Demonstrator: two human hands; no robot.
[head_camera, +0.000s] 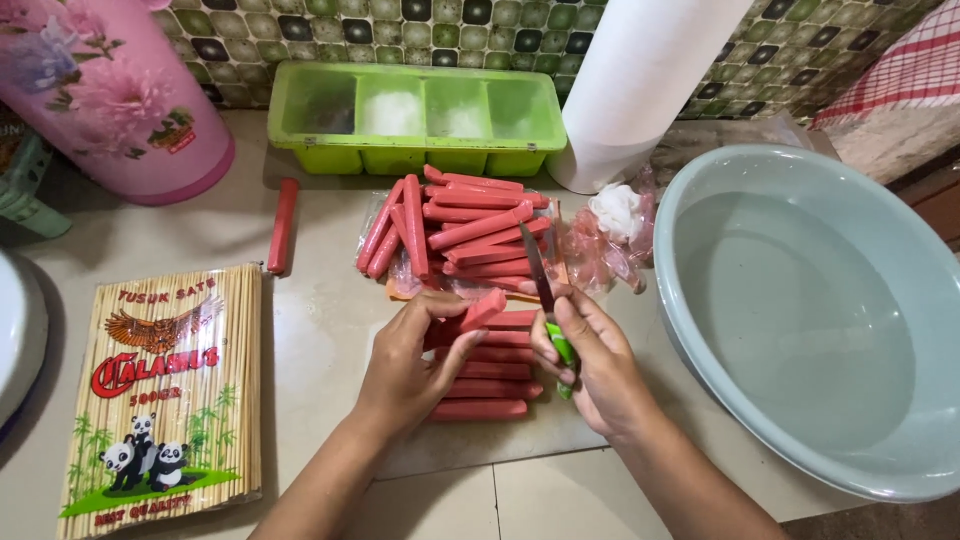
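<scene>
Right now the left hand (408, 365) pinches one red sausage (483, 309) between thumb and fingertips, lifted slightly and tilted over a row of sausages (490, 372) lying side by side on the counter (320, 320). Right hand (592, 368) is curled tight around a small knife (540, 275) with a green handle, blade pointing away from the person, tip over the opened sausage pack (470, 235) behind. Held sausage sits just left of the blade; can't tell if they touch. One loose sausage (283, 225) lies apart to the left, near a pink flowered container (110, 85). Green divided tray (415, 115) stands against the tiled wall, with a white paper roll (640, 85) just beside it. Crumpled clear wrappers (610, 240) lie between the pack and a large pale grey-blue basin (810, 310) on the right. Packet of bamboo skewers (165, 385) lies flat at left front, well clear of both hands.
</scene>
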